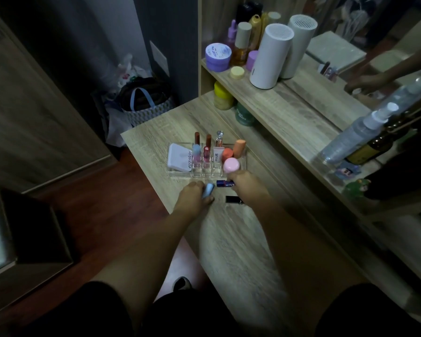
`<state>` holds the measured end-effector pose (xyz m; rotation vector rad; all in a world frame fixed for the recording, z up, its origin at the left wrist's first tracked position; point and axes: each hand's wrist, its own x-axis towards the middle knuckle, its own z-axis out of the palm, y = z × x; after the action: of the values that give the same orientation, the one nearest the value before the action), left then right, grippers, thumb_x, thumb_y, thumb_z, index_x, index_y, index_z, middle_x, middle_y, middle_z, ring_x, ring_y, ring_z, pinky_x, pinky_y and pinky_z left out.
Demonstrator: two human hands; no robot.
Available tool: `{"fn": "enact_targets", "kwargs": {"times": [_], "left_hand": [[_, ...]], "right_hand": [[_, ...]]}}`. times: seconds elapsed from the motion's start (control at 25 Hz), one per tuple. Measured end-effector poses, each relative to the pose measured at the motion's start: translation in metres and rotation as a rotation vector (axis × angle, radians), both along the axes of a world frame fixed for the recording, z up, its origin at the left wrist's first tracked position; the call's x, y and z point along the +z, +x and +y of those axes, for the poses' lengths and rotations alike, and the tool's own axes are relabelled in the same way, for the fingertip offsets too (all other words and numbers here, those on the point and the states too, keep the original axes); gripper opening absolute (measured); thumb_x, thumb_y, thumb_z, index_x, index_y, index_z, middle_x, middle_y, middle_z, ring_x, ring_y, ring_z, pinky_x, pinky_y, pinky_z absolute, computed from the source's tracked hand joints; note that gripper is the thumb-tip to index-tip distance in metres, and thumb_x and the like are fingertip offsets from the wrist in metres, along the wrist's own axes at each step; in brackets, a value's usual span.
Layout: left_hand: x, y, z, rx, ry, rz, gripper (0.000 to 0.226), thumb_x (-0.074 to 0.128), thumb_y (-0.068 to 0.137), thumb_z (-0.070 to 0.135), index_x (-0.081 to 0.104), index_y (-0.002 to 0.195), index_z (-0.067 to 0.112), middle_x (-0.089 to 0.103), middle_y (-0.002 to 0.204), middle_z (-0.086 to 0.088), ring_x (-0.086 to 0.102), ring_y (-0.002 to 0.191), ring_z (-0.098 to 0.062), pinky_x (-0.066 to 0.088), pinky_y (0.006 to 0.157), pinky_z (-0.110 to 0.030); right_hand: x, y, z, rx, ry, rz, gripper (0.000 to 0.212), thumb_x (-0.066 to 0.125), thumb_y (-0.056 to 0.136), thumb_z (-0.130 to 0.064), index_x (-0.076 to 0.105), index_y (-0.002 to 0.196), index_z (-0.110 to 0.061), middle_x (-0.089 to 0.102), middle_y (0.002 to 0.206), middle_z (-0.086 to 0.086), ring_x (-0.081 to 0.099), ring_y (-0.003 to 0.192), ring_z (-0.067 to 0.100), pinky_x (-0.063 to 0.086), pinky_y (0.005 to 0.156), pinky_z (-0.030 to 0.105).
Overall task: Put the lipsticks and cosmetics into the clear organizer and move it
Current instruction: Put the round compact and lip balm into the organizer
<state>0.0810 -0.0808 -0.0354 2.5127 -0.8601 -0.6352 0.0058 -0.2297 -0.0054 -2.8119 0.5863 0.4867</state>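
Observation:
A clear organizer [173, 175] stands on the wooden table [229, 239]. It holds a white compact [179, 156], several upright lipsticks [207, 152], a small white tube [216, 155] and orange sponges [238, 148]. My left hand [195, 197] is shut on a light blue stick [208, 190] just in front of the organizer. My right hand [246, 186] holds a pink round-topped item [231, 165] at the organizer's right front corner. A dark blue lip balm [225, 183] and a black tube [233, 199] lie on the table between my hands.
A raised shelf [289, 103] to the right carries white cylinders [270, 57], jars and bottles. A clear spray bottle [357, 132] stands far right by a mirror. A bag [144, 103] sits on the floor past the table's left edge.

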Motion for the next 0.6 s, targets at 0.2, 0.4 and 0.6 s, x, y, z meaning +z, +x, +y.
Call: {"fn": "enact_targets", "kwargs": {"times": [0.2, 0.4, 0.6], "left_hand": [[-0.003, 0.009, 0.007, 0.008, -0.014, 0.002, 0.031, 0.067, 0.082, 0.027, 0.066, 0.104, 0.006, 0.067, 0.101, -0.019, 0.061, 0.093, -0.033, 0.043, 0.074, -0.033], [0.006, 0.012, 0.016, 0.094, -0.149, 0.112, 0.025, 0.069, 0.079, 0.025, 0.068, 0.097, 0.009, 0.07, 0.093, -0.013, 0.063, 0.086, -0.028, 0.045, 0.073, -0.03], [0.026, 0.023, 0.022, 0.177, -0.331, 0.168, 0.017, 0.073, 0.074, 0.017, 0.06, 0.085, 0.013, 0.065, 0.079, -0.003, 0.061, 0.073, -0.018, 0.046, 0.064, -0.014]], "right_hand": [[-0.002, -0.001, -0.004, 0.055, -0.044, -0.015, 0.034, 0.05, 0.091, -0.002, 0.054, 0.124, -0.009, 0.06, 0.122, 0.014, 0.057, 0.112, 0.029, 0.048, 0.098, 0.041], [-0.005, -0.007, -0.008, 0.05, 0.065, -0.027, 0.032, 0.05, 0.093, -0.009, 0.051, 0.125, -0.011, 0.059, 0.122, 0.013, 0.058, 0.109, 0.027, 0.049, 0.096, 0.041], [0.0, -0.015, -0.012, -0.007, 0.258, -0.399, 0.031, 0.061, 0.085, -0.009, 0.06, 0.116, -0.006, 0.058, 0.116, 0.015, 0.058, 0.097, 0.027, 0.046, 0.081, 0.031]]}}
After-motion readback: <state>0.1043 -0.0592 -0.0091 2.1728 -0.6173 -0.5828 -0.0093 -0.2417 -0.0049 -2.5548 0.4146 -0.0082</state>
